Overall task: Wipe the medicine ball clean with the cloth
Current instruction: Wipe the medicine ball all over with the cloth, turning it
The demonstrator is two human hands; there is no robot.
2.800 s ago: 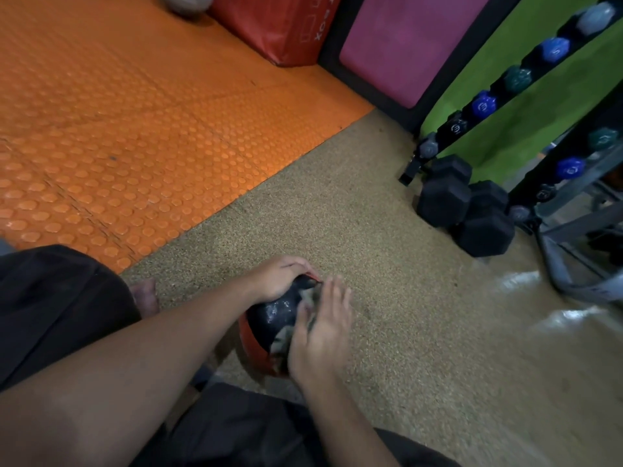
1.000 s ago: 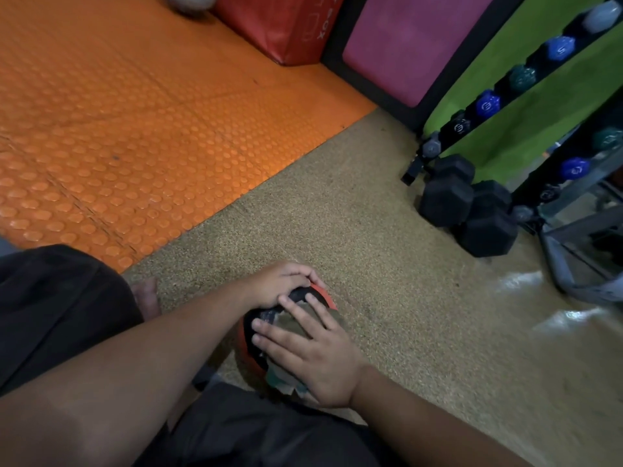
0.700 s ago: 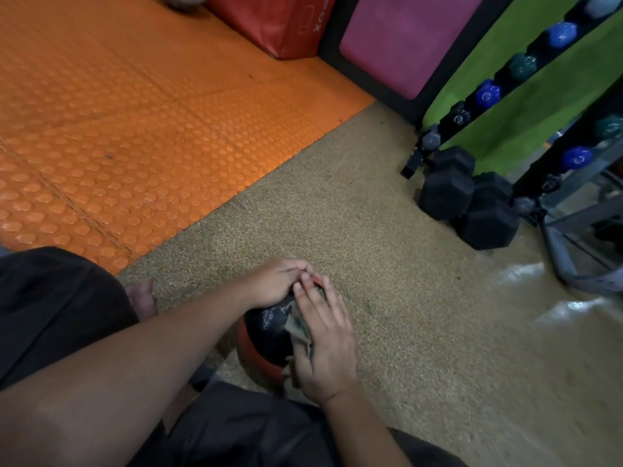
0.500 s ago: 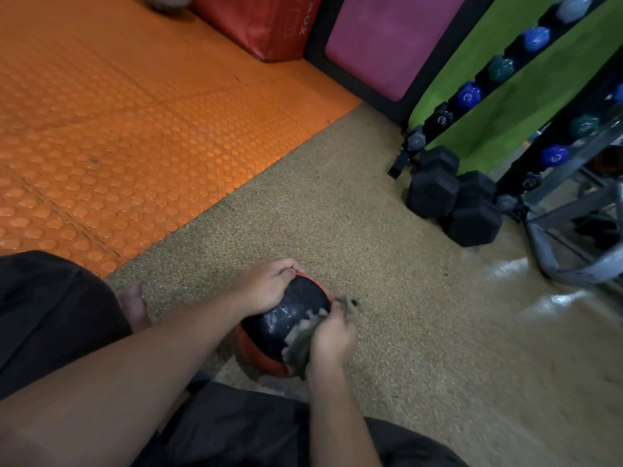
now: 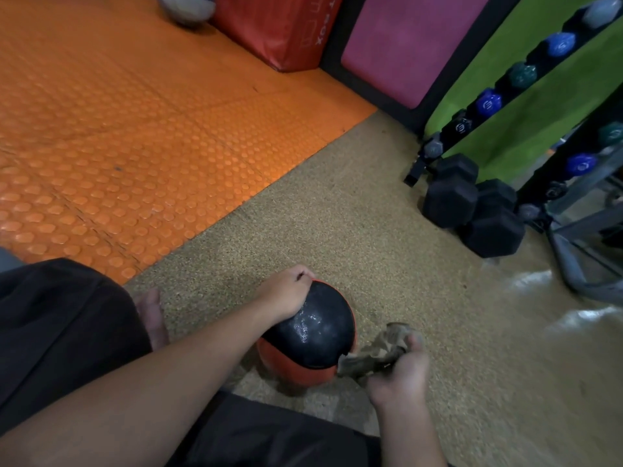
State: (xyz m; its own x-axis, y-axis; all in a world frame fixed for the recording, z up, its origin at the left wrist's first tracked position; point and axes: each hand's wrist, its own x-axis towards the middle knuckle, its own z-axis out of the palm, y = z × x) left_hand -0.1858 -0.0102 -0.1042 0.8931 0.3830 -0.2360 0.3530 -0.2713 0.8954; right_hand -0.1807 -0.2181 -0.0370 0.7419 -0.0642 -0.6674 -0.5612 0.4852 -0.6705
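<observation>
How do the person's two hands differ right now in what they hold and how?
The left hand rests on the upper far side of the black-and-orange medicine ball, fingers curled over it, steadying it on the floor. The right hand touches no ball; its grip bunches the crumpled grey-brown cloth beside the ball's right edge. The left forearm crosses the frame diagonally, while the right comes up from below. Both are bare.

My left hand (image 5: 286, 293) covers the far-left side of the medicine ball (image 5: 313, 332), and my fingertips curl out of sight behind it. My right hand (image 5: 397, 369) is blurred, and so is the cloth (image 5: 377, 348) bunched in it; whether the cloth touches the ball I cannot tell. Both forearms run off the bottom edge.
</observation>
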